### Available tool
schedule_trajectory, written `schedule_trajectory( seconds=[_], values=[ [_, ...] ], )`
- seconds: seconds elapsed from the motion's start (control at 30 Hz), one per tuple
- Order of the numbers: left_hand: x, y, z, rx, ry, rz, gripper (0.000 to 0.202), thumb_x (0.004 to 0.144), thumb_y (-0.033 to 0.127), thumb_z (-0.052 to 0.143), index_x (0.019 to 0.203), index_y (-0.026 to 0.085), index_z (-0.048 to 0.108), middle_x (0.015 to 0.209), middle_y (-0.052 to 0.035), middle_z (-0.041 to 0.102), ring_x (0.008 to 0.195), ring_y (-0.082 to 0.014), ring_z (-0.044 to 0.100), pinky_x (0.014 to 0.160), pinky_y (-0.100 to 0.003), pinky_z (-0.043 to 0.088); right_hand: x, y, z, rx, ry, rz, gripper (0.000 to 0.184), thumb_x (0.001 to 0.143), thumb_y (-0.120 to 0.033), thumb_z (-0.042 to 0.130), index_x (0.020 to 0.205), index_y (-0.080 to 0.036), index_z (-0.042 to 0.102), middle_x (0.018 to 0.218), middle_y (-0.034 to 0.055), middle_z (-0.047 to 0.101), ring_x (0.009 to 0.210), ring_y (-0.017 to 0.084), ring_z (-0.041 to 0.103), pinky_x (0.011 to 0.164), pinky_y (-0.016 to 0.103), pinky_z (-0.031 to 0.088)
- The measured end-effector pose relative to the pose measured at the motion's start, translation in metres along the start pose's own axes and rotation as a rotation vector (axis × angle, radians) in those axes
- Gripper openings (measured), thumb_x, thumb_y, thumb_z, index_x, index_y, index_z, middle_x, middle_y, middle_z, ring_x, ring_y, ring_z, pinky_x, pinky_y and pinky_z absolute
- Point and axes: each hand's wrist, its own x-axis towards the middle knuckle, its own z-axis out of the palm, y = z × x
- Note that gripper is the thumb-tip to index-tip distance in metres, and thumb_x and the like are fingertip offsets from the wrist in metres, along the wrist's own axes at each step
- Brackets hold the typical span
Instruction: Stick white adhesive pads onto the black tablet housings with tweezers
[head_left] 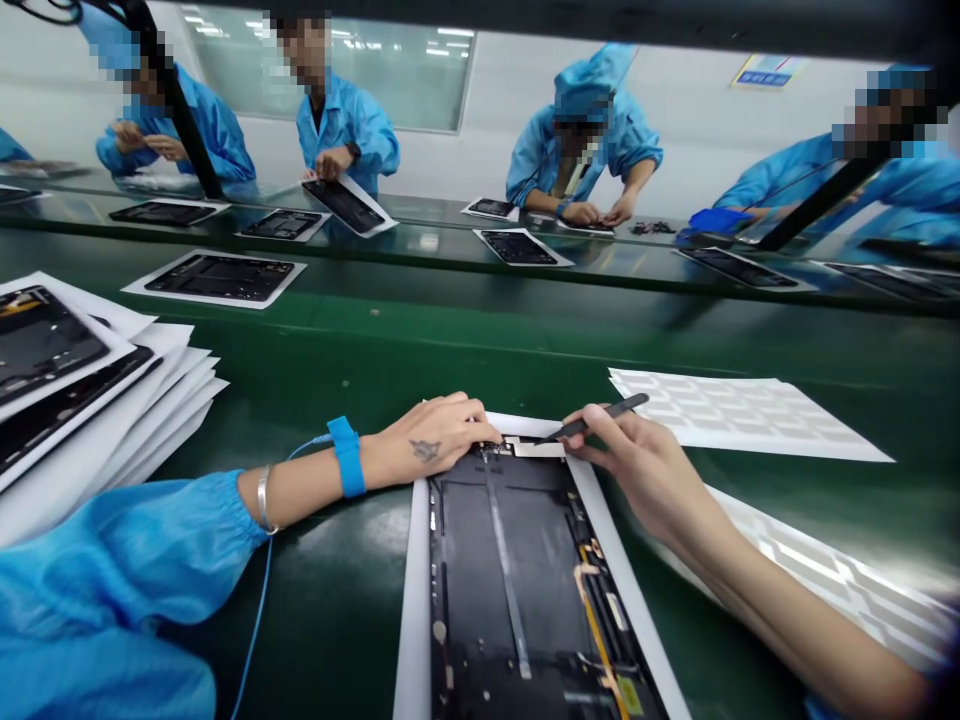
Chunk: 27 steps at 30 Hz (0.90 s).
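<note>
An opened tablet housing (pixel 480 560) lies on a white sheet (pixel 411 620) in front of me, its dark inner side up with an orange flex cable (pixel 592 610) along the right. My right hand (pixel 637 455) is closed on black tweezers (pixel 619 408), their tips at a pale adhesive strip (pixel 538 450) by the housing's far edge. My left hand (pixel 442 435) rests over the far left corner, fingertips on the edge beside the strip. Its fingers are bent together; whether anything is under them is hidden. A blue wrist strap (pixel 346 457) with a cord is on the left wrist.
Stacked housings between white sheets (pixel 172 400) stand at left. Sheets of pale stickers (pixel 750 410) lie at right. Another housing (pixel 217 278) sits farther back on the green table (pixel 337 350). Across the line, co-workers in blue (pixel 585 150) handle similar parts. Dark posts (pixel 180 110) rise there.
</note>
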Motion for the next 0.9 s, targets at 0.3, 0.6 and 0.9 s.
schedule_trajectory(
  seconds=[0.3,0.6,0.9],
  values=[
    [0.0015,0.0012,-0.0022,-0.029,-0.014,0.001,0.033,0.100,0.009,0.036,0.118,0.020,0.062,0.110,-0.0065,0.061,0.095,-0.0171,0.053,0.080,-0.026,0.046,0.0022,-0.0046,0.0000,0.004,-0.014,0.025,0.048,0.060,-0.065,0.081,0.068,-0.019,0.070,0.066,0.0024,0.061,0.072,0.016,0.057,0.078,0.031,0.056],
    [0.0014,0.0015,-0.0026,-0.029,-0.018,-0.007,0.033,0.100,0.010,0.036,0.117,0.021,0.062,0.110,-0.0060,0.060,0.096,-0.0166,0.052,0.081,-0.026,0.046,0.0027,-0.0051,-0.0002,0.004,-0.023,0.028,0.048,0.060,-0.065,0.081,0.064,-0.018,0.069,0.068,0.0037,0.063,0.073,0.016,0.057,0.076,0.030,0.056],
    [0.0023,0.0014,-0.0032,-0.037,-0.024,-0.003,0.033,0.100,0.009,0.036,0.117,0.020,0.062,0.111,-0.0068,0.061,0.097,-0.0171,0.053,0.082,-0.027,0.047,0.0023,-0.0060,0.0017,-0.007,-0.024,0.019,0.049,0.059,-0.065,0.081,0.061,-0.019,0.067,0.069,0.0039,0.061,0.073,0.016,0.056,0.077,0.033,0.056]
  ],
)
